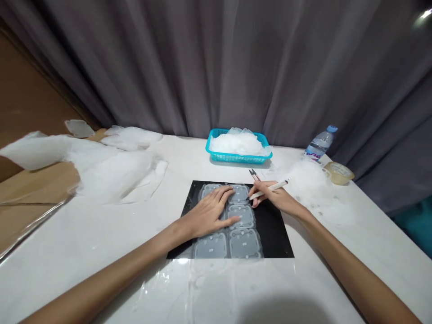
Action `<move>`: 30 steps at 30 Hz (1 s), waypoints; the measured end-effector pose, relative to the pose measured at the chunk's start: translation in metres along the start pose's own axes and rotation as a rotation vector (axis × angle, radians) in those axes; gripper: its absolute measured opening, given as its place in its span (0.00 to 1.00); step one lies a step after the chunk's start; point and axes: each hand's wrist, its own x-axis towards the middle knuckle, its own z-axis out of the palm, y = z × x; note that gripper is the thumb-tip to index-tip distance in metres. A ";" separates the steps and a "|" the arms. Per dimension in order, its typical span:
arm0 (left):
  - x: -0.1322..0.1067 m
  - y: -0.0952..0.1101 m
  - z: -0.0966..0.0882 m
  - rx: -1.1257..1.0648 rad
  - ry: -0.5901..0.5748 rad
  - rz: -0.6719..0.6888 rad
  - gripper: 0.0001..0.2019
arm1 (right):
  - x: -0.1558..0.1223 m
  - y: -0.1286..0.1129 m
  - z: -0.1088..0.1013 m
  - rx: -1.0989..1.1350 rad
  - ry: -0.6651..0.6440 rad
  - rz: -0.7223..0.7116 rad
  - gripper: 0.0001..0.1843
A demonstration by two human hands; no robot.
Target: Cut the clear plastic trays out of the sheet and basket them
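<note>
My left hand [214,210] lies flat with spread fingers on a clear plastic sheet [245,244] moulded with several rounded-square shapes. Under that sheet is a black board [275,238], and the sheet runs past its near edge onto the table. A white pen-like tool [272,187] is held in my right hand [265,192], its tip at the right edge of an upper shape. The tip itself is too small to make out. Just behind my right hand lie small thread snips [254,174], blades pointing away, partly hidden by the fingers.
At the back of the white table [141,234] stands a turquoise basket [239,158] heaped with thin clear pieces. Piles of filmy plastic [111,171] lie at left beside cardboard [40,189]. Scraps [310,180], a water bottle [320,143] and a tape roll [339,173] are at right.
</note>
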 end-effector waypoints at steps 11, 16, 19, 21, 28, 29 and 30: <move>0.003 0.004 0.000 -0.118 0.091 -0.055 0.29 | -0.007 -0.004 0.012 -0.291 -0.106 -0.149 0.10; 0.004 0.003 0.003 -0.072 0.123 -0.039 0.30 | -0.007 -0.005 0.010 -0.332 -0.128 -0.181 0.10; 0.004 0.003 0.004 -0.057 0.126 -0.050 0.32 | -0.006 -0.005 0.012 -0.332 -0.128 -0.181 0.12; 0.004 0.003 0.004 -0.056 0.125 -0.059 0.31 | -0.006 -0.004 0.013 -0.313 -0.134 -0.192 0.14; 0.005 0.004 0.003 -0.037 0.128 -0.058 0.30 | -0.006 0.001 0.016 -0.396 -0.132 -0.311 0.11; 0.005 0.004 0.003 -0.036 0.128 -0.059 0.30 | -0.007 0.002 0.017 -0.427 -0.128 -0.336 0.10; 0.005 0.004 0.003 -0.036 0.127 -0.061 0.30 | -0.007 0.002 0.018 -0.457 -0.122 -0.363 0.09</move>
